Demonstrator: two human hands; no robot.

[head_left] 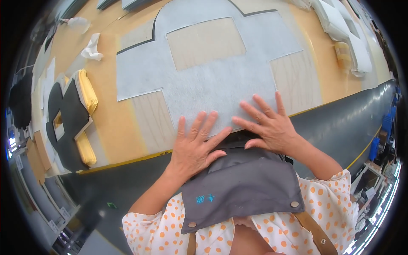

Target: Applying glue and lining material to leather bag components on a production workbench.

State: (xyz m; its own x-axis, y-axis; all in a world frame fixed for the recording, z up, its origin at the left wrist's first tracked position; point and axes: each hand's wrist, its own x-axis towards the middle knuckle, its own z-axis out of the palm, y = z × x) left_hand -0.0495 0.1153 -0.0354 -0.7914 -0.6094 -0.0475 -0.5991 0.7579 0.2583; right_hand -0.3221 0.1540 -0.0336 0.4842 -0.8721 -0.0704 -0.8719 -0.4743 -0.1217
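Note:
A large pale grey-blue cut sheet (pixel 212 91) lies flat on the table, with a rectangular opening in its middle and stepped corners. Dark strips edge its far notches. Both hands rest at its near end, by the table's front edge. My left hand (pixel 193 144) is spread, its fingertips on the sheet and its thumb pointing right. To its right, my right hand (pixel 267 127) lies with fingers fanned out over the sheet's near right corner. Neither hand holds anything.
At left stands a stack of dark cut pieces (pixel 68 123) with yellow foam-like edges. A crumpled white scrap (pixel 92 47) and a clear squeeze bottle (pixel 77 24) lie farther back. White folded pieces (pixel 344 34) and a tape roll (pixel 342 55) sit at right. The tan tabletop (pixel 114 140) ends before me.

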